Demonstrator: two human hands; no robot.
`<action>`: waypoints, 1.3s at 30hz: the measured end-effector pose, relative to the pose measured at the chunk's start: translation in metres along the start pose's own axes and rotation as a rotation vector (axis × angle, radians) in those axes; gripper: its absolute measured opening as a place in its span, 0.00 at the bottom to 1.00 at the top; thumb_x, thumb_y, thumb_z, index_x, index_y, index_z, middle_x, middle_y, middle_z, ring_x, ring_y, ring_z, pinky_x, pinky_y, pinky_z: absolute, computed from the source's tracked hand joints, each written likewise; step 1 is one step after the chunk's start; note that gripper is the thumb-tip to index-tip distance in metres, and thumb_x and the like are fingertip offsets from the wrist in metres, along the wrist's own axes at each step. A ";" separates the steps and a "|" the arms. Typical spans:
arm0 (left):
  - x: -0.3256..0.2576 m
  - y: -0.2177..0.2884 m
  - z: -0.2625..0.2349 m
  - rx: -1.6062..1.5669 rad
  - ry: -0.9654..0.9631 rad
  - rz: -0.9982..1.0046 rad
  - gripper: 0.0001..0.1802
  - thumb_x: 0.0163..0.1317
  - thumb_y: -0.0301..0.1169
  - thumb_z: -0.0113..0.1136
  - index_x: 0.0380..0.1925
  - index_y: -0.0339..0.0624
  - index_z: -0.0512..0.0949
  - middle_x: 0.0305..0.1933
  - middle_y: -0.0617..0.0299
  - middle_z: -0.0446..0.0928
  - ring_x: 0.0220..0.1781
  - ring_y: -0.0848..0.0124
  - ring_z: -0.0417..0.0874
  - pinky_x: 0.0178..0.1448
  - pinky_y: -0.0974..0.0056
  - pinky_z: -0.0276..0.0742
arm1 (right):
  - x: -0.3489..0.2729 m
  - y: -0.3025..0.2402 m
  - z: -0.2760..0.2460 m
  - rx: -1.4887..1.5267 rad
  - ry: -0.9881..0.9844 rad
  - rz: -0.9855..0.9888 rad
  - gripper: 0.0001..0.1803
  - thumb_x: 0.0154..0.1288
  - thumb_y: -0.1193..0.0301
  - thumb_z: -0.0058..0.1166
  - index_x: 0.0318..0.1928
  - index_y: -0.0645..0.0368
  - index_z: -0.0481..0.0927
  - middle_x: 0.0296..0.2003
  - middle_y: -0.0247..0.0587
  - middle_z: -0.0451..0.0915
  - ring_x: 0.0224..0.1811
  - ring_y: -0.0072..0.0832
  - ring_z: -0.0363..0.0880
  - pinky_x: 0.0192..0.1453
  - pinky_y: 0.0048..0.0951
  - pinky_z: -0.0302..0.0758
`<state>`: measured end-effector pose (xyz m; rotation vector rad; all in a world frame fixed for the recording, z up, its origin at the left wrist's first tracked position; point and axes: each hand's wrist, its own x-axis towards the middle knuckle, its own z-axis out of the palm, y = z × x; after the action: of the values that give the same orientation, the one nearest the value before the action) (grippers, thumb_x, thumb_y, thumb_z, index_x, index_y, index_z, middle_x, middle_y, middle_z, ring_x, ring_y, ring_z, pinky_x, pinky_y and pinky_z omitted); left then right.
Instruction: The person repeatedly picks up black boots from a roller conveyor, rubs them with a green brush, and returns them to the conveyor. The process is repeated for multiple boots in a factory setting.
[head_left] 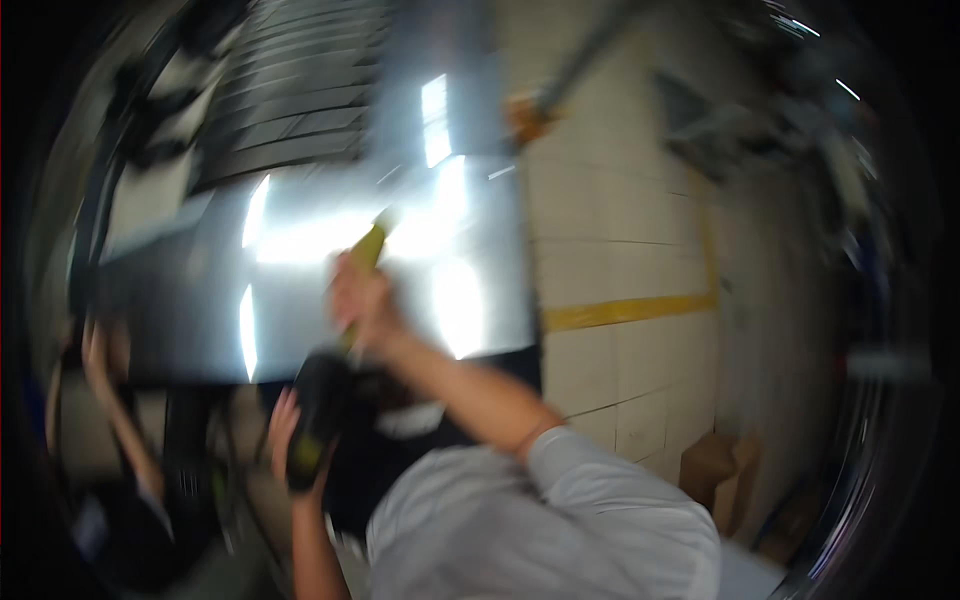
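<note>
Watching through the head view, the only one I have, I find the picture smeared by motion, so fine detail is lost. My right hand [362, 305] is curled around a slim yellow-green piece with a smooth look [370, 246], held over the near part of a shiny, silvery metal bench [190, 320]; its tip points away from me. My left hand [283, 432] grips a dark, elongated, rounded thing [322, 395] with a dull yellowish patch low on it, held at the bench's near edge, just below the right hand. I can't tell whether the two pieces touch. I judge the step in hand to be two-handed handling of this pair, clear of the bench top. Whatever the next move, I'd say it calls for a firm left grip and a steadier view of the gap between the pieces. Off to the left, a co-worker's hand [95, 352] shows by the bench; I can't make out whether it holds anything.
</note>
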<state>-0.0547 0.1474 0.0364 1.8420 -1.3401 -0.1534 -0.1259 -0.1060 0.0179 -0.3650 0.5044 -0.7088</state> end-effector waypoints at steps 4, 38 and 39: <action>-0.009 -0.020 -0.010 -0.107 -0.071 0.052 0.33 0.54 0.29 0.78 0.60 0.42 0.74 0.69 0.43 0.76 0.75 0.44 0.72 0.78 0.43 0.64 | -0.011 -0.026 0.027 0.015 -0.028 -0.053 0.17 0.77 0.57 0.55 0.32 0.54 0.71 0.13 0.28 0.61 0.10 0.20 0.60 0.16 0.26 0.60; -0.005 -0.006 -0.023 -0.436 -0.053 -0.468 0.43 0.47 0.28 0.84 0.66 0.37 0.76 0.71 0.50 0.76 0.75 0.56 0.74 0.78 0.54 0.67 | -0.028 -0.004 0.032 0.065 -0.148 0.014 0.21 0.80 0.52 0.47 0.30 0.51 0.73 0.12 0.25 0.60 0.11 0.21 0.58 0.19 0.27 0.59; -0.004 -0.005 -0.023 -0.444 -0.050 -0.471 0.43 0.47 0.28 0.83 0.66 0.36 0.76 0.71 0.50 0.76 0.75 0.56 0.74 0.78 0.53 0.67 | -0.028 -0.004 0.032 0.087 -0.150 0.012 0.21 0.80 0.53 0.48 0.31 0.51 0.73 0.12 0.26 0.60 0.11 0.20 0.58 0.18 0.27 0.59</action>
<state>-0.0399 0.1637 0.0464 1.7365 -0.7965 -0.6901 -0.1282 -0.0842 0.0549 -0.3303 0.3330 -0.6835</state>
